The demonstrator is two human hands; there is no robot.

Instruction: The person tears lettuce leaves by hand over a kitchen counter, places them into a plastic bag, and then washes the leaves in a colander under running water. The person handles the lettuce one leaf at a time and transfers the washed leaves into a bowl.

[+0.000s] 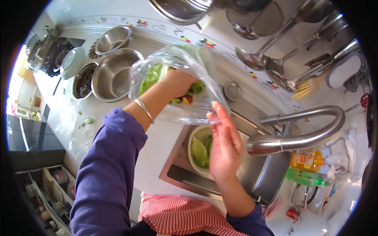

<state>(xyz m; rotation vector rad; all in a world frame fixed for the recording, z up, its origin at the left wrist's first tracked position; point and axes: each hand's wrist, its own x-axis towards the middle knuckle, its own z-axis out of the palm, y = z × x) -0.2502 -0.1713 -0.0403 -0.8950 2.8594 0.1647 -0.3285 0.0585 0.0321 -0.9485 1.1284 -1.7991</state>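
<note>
My left hand (178,82) reaches inside a clear plastic bag (211,85), its fingertips hidden among the contents, so I cannot see whether it grips anything. Green leafy lettuce (151,78) shows in the bag, beside a small red and yellow piece (187,99). The bag's near right edge is pinched between the fingers and thumb of my right hand (226,147). Below the bag, a white plastic colander (190,156) with lettuce leaves (199,152) stands in the steel sink (189,180). My right hand partly hides that colander.
A steel faucet (301,141) arches over the sink's right side. Steel bowls (113,78) stand left of the bag, near a pot with dark contents (84,84). Ladles (254,60) hang at upper right. Dish soap bottles (305,160) stand on the right. An open drawer (44,188) juts out at lower left.
</note>
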